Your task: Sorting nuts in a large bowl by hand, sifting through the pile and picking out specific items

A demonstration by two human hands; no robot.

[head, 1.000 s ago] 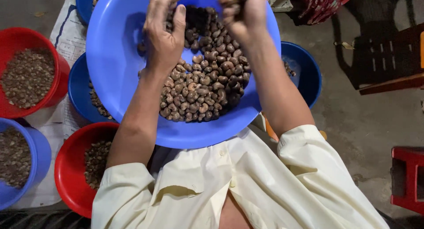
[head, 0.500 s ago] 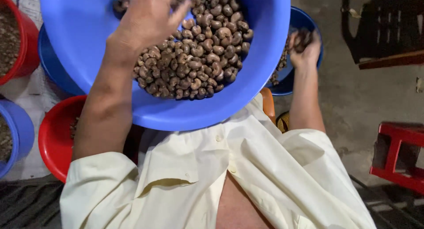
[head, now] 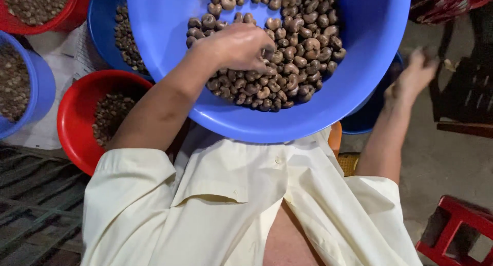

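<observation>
While the left hand [head: 239, 45] curls its grip among brown nuts [head: 287, 50] in the blue basin [head: 154, 35], the blurred right hand's [head: 413, 76] grip can't be told.

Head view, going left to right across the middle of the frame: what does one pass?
Blue tub of small bits → red basin of nuts → left hand on the nuts in the big blue basin → right hand, blurred, beyond the basin's rim → dark chair.
</observation>
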